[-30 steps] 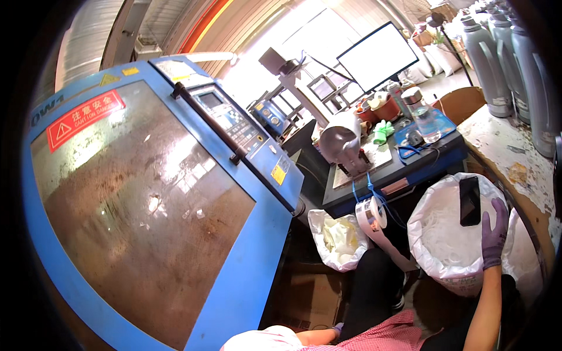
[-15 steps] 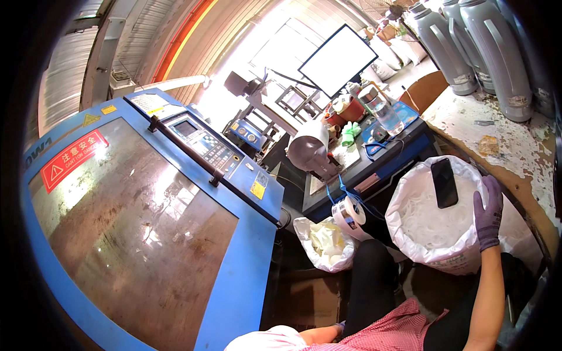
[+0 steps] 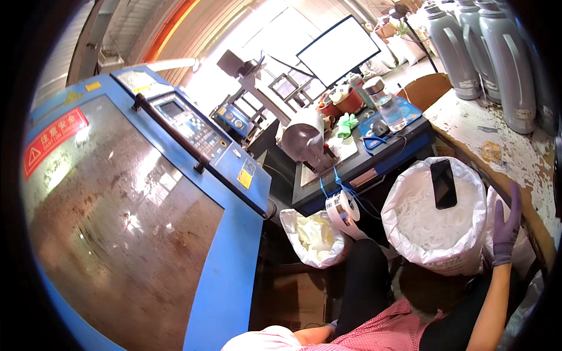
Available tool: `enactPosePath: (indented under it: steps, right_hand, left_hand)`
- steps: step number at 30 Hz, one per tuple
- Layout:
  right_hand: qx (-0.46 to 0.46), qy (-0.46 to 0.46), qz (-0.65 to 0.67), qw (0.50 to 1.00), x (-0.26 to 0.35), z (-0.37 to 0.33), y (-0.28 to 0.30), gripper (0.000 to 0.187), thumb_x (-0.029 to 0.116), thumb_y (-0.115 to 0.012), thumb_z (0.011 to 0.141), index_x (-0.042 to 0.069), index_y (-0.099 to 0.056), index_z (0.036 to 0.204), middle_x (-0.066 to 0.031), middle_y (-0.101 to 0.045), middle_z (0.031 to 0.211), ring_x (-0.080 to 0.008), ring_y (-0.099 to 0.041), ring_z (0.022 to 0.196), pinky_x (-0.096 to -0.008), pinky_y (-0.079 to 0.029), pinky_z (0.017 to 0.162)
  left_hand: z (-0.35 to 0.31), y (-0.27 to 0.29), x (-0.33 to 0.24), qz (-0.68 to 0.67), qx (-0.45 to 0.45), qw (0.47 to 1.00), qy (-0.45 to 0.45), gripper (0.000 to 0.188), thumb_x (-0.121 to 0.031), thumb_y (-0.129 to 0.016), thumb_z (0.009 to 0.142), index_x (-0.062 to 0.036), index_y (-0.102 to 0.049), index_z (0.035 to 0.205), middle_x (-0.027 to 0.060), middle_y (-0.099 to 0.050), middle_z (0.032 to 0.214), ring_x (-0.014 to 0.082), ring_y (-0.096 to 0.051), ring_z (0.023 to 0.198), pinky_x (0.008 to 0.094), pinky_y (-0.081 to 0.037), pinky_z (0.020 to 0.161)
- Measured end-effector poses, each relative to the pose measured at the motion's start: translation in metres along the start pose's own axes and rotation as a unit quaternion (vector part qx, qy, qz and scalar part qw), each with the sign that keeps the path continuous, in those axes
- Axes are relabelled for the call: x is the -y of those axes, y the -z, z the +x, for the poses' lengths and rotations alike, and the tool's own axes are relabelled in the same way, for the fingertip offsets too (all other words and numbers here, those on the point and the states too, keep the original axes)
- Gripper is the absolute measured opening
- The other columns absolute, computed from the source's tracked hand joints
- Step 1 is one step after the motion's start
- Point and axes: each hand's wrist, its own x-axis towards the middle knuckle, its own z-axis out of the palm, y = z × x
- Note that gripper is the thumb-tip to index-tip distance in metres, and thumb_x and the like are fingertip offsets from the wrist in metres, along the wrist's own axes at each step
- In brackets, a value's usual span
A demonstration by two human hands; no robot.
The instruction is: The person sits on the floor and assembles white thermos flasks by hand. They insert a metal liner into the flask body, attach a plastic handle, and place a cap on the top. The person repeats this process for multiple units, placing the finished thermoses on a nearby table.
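My right hand (image 3: pixel 506 231), in a purple-grey glove, is raised at the right with its fingers apart and nothing in them. It is just right of a white woven sack (image 3: pixel 405 234), apart from its rim, near the worn table's edge. Pale translucent rings (image 3: pixel 418 213) fill the sack, and a black phone (image 3: pixel 444 184) lies on top of them. Only a sliver of my left hand (image 3: pixel 332 327) shows low in the middle, beside my thigh; its fingers are hidden.
A large blue machine (image 3: pixel 231 257) with a dark bar handle fills the left. Ahead, a dark desk (image 3: pixel 351 175) carries a bottle (image 3: pixel 389 111) and a monitor (image 3: pixel 339 52). A smaller bag (image 3: pixel 290 228) stands below it. Grey flasks (image 3: pixel 509 70) crowd the peeling table (image 3: pixel 468 123).
My right hand has left the sack's rim and moved right, its fingers spreading. The whole view has shifted slightly. My left hand stays mostly hidden.
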Motion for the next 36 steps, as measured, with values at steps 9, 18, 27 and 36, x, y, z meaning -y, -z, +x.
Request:
enactPosePath:
  steps: [9,18,27,36]
  right_hand:
    - [-0.001,0.085,-0.055,0.995,0.034,0.002,-0.005,0.049,0.013,-0.053,0.1,-0.002,-0.041,0.144,-0.0189,-0.045,0.147,-0.033,-0.039,0.139,-0.0432,-0.029,0.116]
    - [0.076,0.122,-0.095,0.985,0.036,-0.01,-0.03,0.045,0.011,-0.057,0.096,-0.003,-0.049,0.138,-0.0185,-0.048,0.144,-0.0337,-0.039,0.139,-0.045,-0.026,0.118]
    - [0.042,0.119,-0.077,0.989,0.045,-0.01,-0.037,0.047,0.011,-0.057,0.097,-0.003,-0.045,0.14,-0.0182,-0.048,0.142,-0.032,-0.044,0.133,-0.0422,-0.031,0.114]
    - [0.072,0.09,-0.05,0.992,0.024,-0.016,-0.042,0.044,0.011,-0.055,0.098,-0.002,-0.046,0.139,-0.0177,-0.052,0.134,-0.0319,-0.05,0.126,-0.0432,-0.037,0.108]
  left_hand:
    - [0.016,-0.024,0.018,-0.081,-0.003,0.997,-0.001,0.056,-0.056,-0.039,0.097,-0.0099,-0.066,0.117,0.0142,-0.069,0.112,0.0298,-0.063,0.108,0.0443,-0.046,0.092]
    - [0.028,-0.043,0.029,-0.189,-0.035,0.981,0.003,0.062,-0.06,-0.037,0.098,-0.0096,-0.066,0.119,0.0136,-0.069,0.115,0.0283,-0.063,0.111,0.0441,-0.046,0.095]
    - [0.021,0.027,0.034,-0.696,-0.226,0.681,0.037,0.081,-0.08,-0.038,0.088,-0.0074,-0.059,0.119,0.0127,-0.066,0.101,0.0363,-0.063,0.085,0.0487,-0.047,0.08]
    - [-0.068,0.122,0.172,-0.8,-0.384,0.46,-0.018,0.087,-0.078,-0.028,0.089,-0.0188,-0.03,0.152,0.0037,-0.028,0.161,0.0325,-0.03,0.146,0.0626,-0.019,0.112]
